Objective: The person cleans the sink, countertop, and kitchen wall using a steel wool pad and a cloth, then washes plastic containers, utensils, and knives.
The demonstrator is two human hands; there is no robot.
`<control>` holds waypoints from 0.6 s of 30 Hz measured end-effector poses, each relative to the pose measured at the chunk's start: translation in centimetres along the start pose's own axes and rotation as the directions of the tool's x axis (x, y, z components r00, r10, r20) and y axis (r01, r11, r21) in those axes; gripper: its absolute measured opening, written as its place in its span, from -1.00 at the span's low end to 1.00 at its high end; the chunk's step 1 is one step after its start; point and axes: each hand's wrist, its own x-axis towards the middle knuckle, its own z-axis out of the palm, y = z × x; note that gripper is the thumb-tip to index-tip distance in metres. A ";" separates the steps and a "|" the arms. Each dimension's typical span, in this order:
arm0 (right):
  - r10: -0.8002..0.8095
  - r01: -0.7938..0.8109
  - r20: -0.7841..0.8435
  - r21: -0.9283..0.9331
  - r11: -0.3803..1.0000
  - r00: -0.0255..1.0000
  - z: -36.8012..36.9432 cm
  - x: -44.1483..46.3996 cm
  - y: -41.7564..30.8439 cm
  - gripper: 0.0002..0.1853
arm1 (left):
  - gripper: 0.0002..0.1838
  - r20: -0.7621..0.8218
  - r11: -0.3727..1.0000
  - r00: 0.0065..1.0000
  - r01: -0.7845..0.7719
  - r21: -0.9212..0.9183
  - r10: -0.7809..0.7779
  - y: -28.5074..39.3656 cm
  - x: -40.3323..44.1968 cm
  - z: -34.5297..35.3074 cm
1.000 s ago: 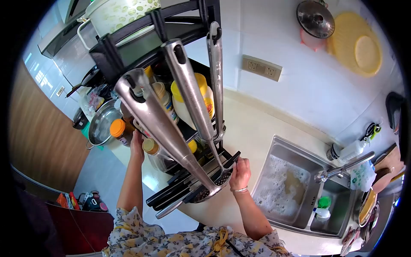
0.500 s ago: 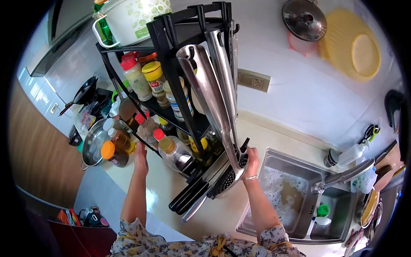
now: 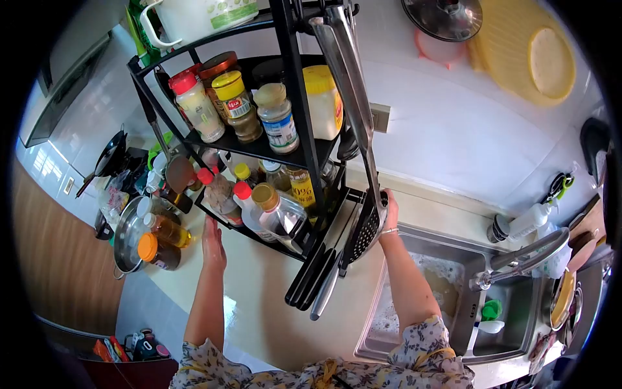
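Note:
A black tiered spice rack (image 3: 299,110) stands on the counter between my two hands. My left hand (image 3: 214,247) holds its lower left side, fingers stretched along the edge and their tips partly hidden. At the opposite side my right hand (image 3: 389,217) grips the rack's lower right side, its fingers mostly hidden behind a slotted skimmer (image 3: 364,238). Black-handled knives (image 3: 311,280) sit in a slot on that side, under the hanging utensils. Seasoning jars (image 3: 238,111) fill the middle shelf, and bottles (image 3: 278,214) crowd the bottom one. A white pot (image 3: 201,19) rests on top.
Right of the rack lies a double sink (image 3: 476,259) with foamy water and a faucet (image 3: 518,262). On the left stand an orange-lidded jar (image 3: 159,251), oil bottles and a metal pan (image 3: 127,240). Lids hang on the back wall, with a socket (image 3: 380,118) below.
The rack has turned and looks more upright, its knife side swinging to the right. Both hands have stayed at its sides, and the view has shifted slightly.

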 end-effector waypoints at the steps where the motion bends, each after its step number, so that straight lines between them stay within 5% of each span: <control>1: 0.012 -0.011 -0.011 0.071 0.997 1.000 -0.1 0.6 0.4 -0.74 | -0.27 0.000 1.000 1.000 -0.008 -0.007 0.008 0.3 -0.2 0.6; 4: 0.223 -0.232 0.063 0.268 0.935 0.973 -0.3 2.3 0.7 -0.79 | -0.26 -0.001 1.000 1.000 -0.012 0.001 0.012 0.2 -0.1 1.5; 7: 0.420 -0.414 0.124 0.552 0.724 0.899 -0.3 3.5 0.8 -0.75 | -0.27 -0.016 1.000 1.000 -0.007 0.011 0.007 0.2 0.1 2.3; 8: 0.311 -0.320 0.087 0.377 0.869 0.947 -0.2 3.7 1.1 -0.75 | -0.27 -0.029 1.000 1.000 -0.002 0.007 0.002 0.2 0.2 2.7; 11: 0.361 -0.362 0.104 0.504 0.784 0.927 0.0 4.1 -1.2 -0.77 | -0.28 -0.036 1.000 0.999 0.016 -0.008 -0.017 0.2 0.5 3.4; 16: 0.394 -0.399 0.089 0.355 0.845 0.915 -0.3 5.6 -0.9 -0.73 | -0.29 -0.011 1.000 1.000 -0.003 -0.006 0.003 0.0 1.1 4.2; 18: 0.469 -0.454 0.097 0.480 0.750 0.878 -0.1 6.0 -1.1 -0.69 | -0.29 -0.008 1.000 1.000 -0.011 -0.008 0.011 0.0 1.3 4.5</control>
